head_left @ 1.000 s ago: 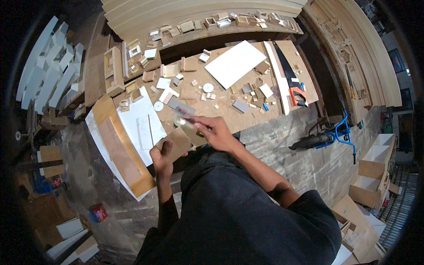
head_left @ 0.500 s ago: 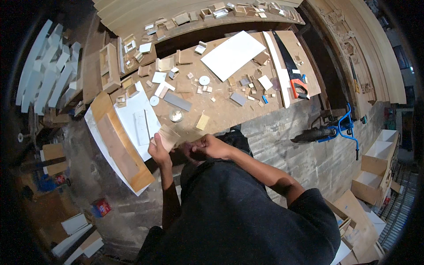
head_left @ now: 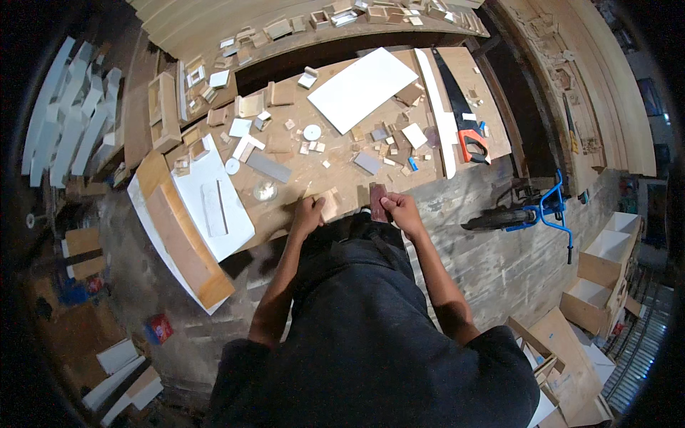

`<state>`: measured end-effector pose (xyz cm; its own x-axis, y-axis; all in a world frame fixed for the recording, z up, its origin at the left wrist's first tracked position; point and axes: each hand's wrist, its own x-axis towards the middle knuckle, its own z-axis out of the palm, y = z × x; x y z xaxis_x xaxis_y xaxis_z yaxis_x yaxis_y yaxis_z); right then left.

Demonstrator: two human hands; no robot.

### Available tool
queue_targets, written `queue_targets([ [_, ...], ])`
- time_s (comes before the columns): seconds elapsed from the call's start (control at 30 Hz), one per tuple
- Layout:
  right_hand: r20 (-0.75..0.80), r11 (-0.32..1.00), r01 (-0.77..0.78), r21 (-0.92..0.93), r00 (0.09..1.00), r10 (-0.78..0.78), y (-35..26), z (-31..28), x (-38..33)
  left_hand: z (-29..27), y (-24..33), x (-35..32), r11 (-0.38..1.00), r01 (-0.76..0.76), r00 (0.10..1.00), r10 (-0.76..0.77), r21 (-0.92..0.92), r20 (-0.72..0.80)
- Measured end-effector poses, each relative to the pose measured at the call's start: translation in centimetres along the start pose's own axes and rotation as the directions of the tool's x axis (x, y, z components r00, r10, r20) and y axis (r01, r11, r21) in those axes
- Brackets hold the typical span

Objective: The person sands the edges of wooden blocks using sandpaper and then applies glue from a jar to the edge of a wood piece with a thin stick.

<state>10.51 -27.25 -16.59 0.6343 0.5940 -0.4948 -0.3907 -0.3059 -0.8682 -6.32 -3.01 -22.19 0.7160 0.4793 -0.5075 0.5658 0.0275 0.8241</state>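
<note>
At the near edge of the wooden workbench [head_left: 339, 187], my left hand [head_left: 308, 216] is closed on a small flat piece of pale wood [head_left: 330, 204]. My right hand [head_left: 402, 212] pinches a reddish-brown piece of sandpaper [head_left: 377, 198] by its side, thumb on top. Sandpaper and wood are apart, a short gap between them. A round clear tub [head_left: 265, 190] with whitish contents stands left of the wood piece. Beyond my hands lie a grey block [head_left: 268, 167], a second grey block [head_left: 367, 163] and several small wood offcuts.
A white board [head_left: 364, 89] lies at the back of the bench. An orange-handled handsaw [head_left: 471, 143] rests at the right beside a long white strip [head_left: 437, 121]. Left are a curved wooden panel [head_left: 187, 232] and a white sheet [head_left: 235, 235]. A blue bicycle [head_left: 549, 210] stands right.
My hands have moved apart. The left hand has turned the wood piece and brought it right and lower; the right hand has moved right, and the sandpaper now shows in it.
</note>
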Motion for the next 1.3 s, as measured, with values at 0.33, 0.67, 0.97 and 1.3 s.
queue_targets([
  [0.33,-0.101,0.986,0.048,-0.158,0.993,-0.065,0.8,-6.5,-2.3,5.1,5.9,6.7,0.737,0.072,0.969,0.108,0.672,-0.223],
  [0.67,-0.118,0.998,-0.015,-0.056,0.993,0.009,-0.7,-12.5,0.3,10.7,10.1,9.2,0.400,-0.557,0.760,0.599,0.728,0.253],
  [0.97,-0.190,0.981,0.042,-0.190,0.979,-0.079,-4.2,-16.2,0.3,10.7,10.3,11.9,0.217,-0.617,0.731,0.516,0.757,0.447],
  [1.3,-0.190,0.878,0.283,-0.386,0.907,-0.376,-14.9,-13.6,-3.7,10.7,22.5,3.9,0.827,-0.485,0.830,0.538,-0.284,0.149],
])
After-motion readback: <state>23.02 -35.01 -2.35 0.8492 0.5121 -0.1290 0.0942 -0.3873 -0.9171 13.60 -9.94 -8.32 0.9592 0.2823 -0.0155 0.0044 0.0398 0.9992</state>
